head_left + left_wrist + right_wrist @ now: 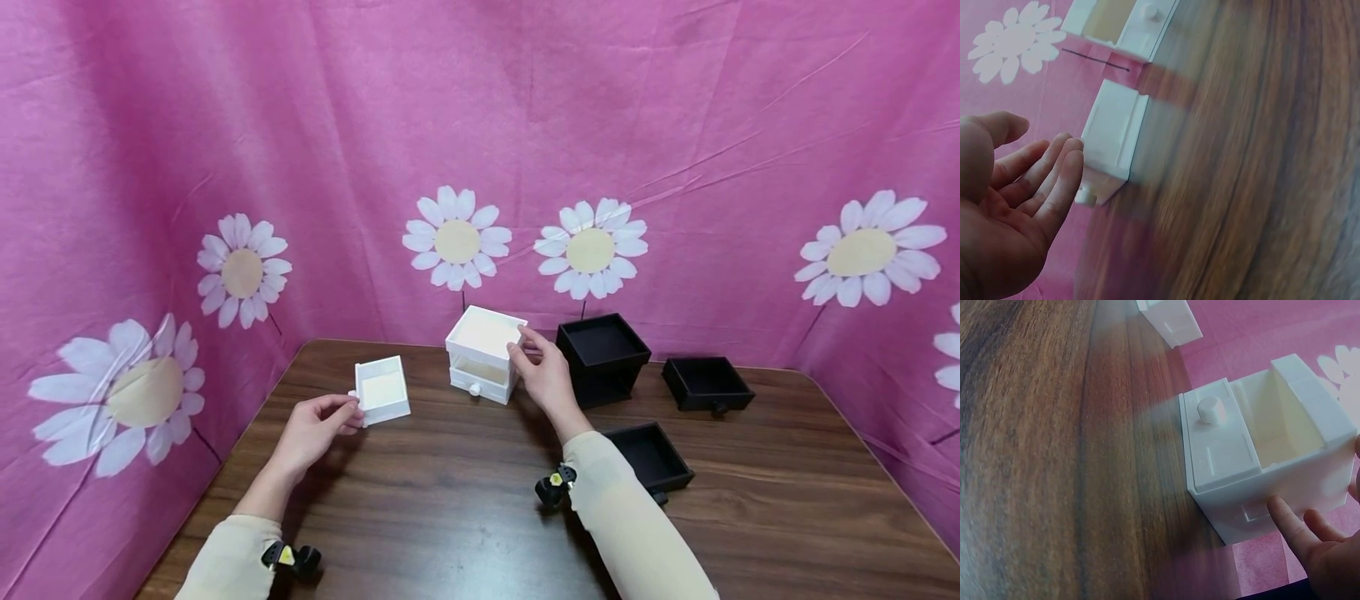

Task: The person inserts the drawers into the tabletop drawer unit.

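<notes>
In the head view a small white drawer (389, 411) lies on the table at the left, its hollow facing up. My left hand (313, 435) is at its left side, fingertips at the knob end; the left wrist view shows these fingers (1067, 169) extended, thumb apart. A white cabinet (480, 333) stands at the middle back, with a knobbed drawer (483, 382) in its lower slot and an empty upper slot. My right hand (546, 377) touches its right side and top edge. In the right wrist view one extended finger (1290, 526) rests on the cabinet's side wall (1244, 509).
A black cabinet (604, 343) with an open front stands just right of the white one. One black drawer (707, 385) lies farther right, another (654, 457) nearer, beside my right sleeve (637, 517). Behind the wooden table (420, 517) hangs a pink flowered cloth (360, 108).
</notes>
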{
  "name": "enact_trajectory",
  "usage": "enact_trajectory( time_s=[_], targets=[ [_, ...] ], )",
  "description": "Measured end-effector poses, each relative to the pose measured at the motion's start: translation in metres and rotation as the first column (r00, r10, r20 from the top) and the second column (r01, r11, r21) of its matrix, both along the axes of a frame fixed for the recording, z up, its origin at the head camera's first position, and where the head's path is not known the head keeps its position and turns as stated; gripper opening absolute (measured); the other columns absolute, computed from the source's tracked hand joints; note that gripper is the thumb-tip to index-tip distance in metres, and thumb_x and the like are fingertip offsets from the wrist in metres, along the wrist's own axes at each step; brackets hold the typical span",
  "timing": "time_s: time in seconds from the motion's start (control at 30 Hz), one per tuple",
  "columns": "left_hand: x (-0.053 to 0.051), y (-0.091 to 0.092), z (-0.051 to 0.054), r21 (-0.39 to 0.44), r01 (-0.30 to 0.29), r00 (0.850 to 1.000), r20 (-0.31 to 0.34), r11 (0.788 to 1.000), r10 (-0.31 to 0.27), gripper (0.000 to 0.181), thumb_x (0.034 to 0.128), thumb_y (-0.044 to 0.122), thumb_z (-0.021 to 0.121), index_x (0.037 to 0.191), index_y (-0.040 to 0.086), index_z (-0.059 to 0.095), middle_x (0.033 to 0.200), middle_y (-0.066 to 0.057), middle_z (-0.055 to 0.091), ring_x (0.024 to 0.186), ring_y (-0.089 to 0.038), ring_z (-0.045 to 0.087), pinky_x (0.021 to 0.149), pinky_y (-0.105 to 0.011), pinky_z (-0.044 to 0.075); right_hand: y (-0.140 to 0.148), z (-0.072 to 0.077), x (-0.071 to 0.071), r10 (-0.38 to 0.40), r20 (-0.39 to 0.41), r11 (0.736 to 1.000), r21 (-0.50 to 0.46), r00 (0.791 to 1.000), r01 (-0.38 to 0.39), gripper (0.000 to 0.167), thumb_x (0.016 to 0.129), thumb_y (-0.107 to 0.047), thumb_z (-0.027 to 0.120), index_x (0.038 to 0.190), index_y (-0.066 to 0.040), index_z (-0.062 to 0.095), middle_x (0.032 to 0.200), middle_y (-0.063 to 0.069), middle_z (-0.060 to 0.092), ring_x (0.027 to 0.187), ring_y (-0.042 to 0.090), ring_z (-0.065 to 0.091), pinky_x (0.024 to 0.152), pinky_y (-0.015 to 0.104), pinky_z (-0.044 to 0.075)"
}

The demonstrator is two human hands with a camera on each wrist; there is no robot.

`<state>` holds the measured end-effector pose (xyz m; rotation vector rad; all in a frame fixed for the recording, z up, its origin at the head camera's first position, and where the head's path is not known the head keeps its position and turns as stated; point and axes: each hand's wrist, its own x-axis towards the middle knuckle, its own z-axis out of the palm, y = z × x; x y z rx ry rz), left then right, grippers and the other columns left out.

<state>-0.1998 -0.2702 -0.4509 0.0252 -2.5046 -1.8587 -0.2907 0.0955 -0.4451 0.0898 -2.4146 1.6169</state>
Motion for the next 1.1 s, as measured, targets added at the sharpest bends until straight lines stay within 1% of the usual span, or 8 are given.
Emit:
enact_trajectory(
  time_s=[0.13,0.3,0.4,0.6,0.67,0.9,1.1],
  targets=[
    [-0.003,-0.006,-0.001,0.011,-0.013,1.000,0.009,1.000,0.012,0.036,0.1092,0.006,0.060,0.133,-0.021,0.062,0.104,-0.023,0.080,0.085,-0.010,0.076,0.080,-0.028,0.066,0.000,0.000,0.000,0.005,0.003,1.000,-0.007,1.000,-0.005,0.050,0.104,-0.026,0.073,0.150,-0.012,0.064,0.131,0.025,0.070,0.116,0.039,0.074,0.095,0.045,0.065],
    [-0.006,-0.013,-0.003,0.028,-0.058,0.998,0.010,0.998,0.058,0.034,0.1095,0.005,0.057,0.130,-0.022,0.062,0.097,-0.016,0.081,0.081,-0.008,0.076,0.077,-0.024,0.065,-0.001,0.000,-0.001,0.007,0.004,1.000,-0.009,1.000,-0.007,0.050,0.104,-0.026,0.073,0.150,-0.011,0.064,0.132,0.025,0.070,0.117,0.039,0.074,0.094,0.045,0.065],
    [-0.008,-0.017,-0.005,0.012,-0.073,0.997,0.010,0.997,0.073,0.034,0.1092,0.004,0.057,0.129,-0.023,0.061,0.096,-0.017,0.080,0.080,-0.007,0.075,0.076,-0.023,0.065,-0.001,0.000,-0.001,0.009,0.005,1.000,-0.009,1.000,-0.009,0.049,0.104,-0.026,0.073,0.150,-0.011,0.064,0.132,0.025,0.070,0.117,0.039,0.074,0.093,0.044,0.066],
    [-0.012,-0.022,-0.012,-0.036,-0.057,0.998,0.012,0.998,0.058,0.034,0.1064,0.000,0.060,0.131,-0.024,0.059,0.102,-0.027,0.079,0.080,-0.005,0.075,0.076,-0.023,0.065,0.001,0.001,0.000,0.012,0.004,1.000,-0.021,1.000,-0.012,0.049,0.103,-0.026,0.074,0.150,-0.011,0.064,0.131,0.026,0.070,0.116,0.040,0.074,0.089,0.041,0.067],
    [-0.014,-0.022,-0.014,-0.044,-0.054,0.998,0.017,0.998,0.055,0.034,0.1052,-0.002,0.062,0.131,-0.024,0.059,0.103,-0.029,0.078,0.080,-0.005,0.075,0.076,-0.023,0.065,0.001,0.000,0.000,0.015,0.003,1.000,-0.024,1.000,-0.014,0.049,0.103,-0.026,0.074,0.150,-0.011,0.064,0.131,0.026,0.070,0.116,0.040,0.074,0.088,0.040,0.067],
    [-0.023,-0.023,-0.016,-0.047,-0.051,0.998,0.041,0.998,0.052,0.037,0.1036,-0.002,0.064,0.132,-0.024,0.057,0.099,-0.025,0.079,0.078,-0.005,0.074,0.076,-0.024,0.065,0.002,-0.001,-0.001,0.011,0.000,1.000,-0.028,1.000,-0.011,0.049,0.103,-0.025,0.074,0.149,-0.011,0.065,0.131,0.026,0.070,0.116,0.040,0.074,0.087,0.039,0.067],
    [-0.027,-0.025,-0.016,-0.045,-0.047,0.996,0.073,0.998,0.050,0.038,0.1039,0.000,0.065,0.131,-0.025,0.057,0.098,-0.022,0.079,0.078,-0.005,0.073,0.075,-0.023,0.065,0.001,0.000,-0.001,0.015,0.005,0.999,-0.040,1.000,-0.015,0.049,0.104,-0.024,0.074,0.150,-0.011,0.064,0.131,0.026,0.070,0.116,0.039,0.074,0.086,0.036,0.067]
  ],
)
